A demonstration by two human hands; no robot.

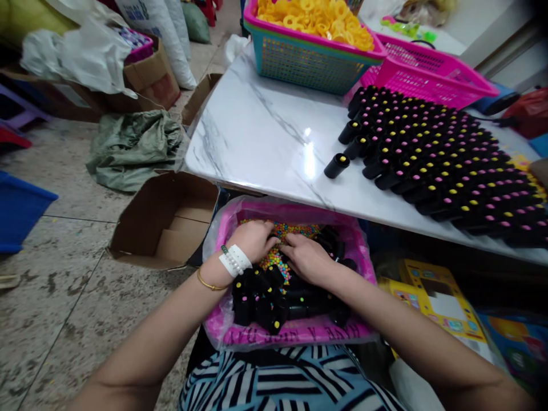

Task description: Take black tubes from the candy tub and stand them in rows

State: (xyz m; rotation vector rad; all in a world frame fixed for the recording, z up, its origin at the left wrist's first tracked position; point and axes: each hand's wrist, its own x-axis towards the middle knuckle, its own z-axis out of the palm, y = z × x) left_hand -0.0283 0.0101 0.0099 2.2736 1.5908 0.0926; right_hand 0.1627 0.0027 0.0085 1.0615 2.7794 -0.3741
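Both my hands are in a pink basin (225, 337) lined with clear plastic, which rests at my lap. My left hand (252, 241), with bracelets and a white band at the wrist, reaches in from the left with its fingers curled together. Facing it, my right hand (309, 258) has bent fingers pressed down close to the left fingertips. Whatever either hand pinches is hidden. Small multicoloured beads (276, 260) lie under and around the fingers. Several black cylinders (261, 299), some with yellow or pink dots on their ends, lie in the basin's near part and right side.
On the marble-patterned table (257, 137), rows of black cylinders (436, 148) stand at right, with one cylinder (337, 165) apart. Behind are a basket (308, 63) of yellow rings and a pink basket (445, 80). An open cardboard box (166, 222) sits left of the basin.
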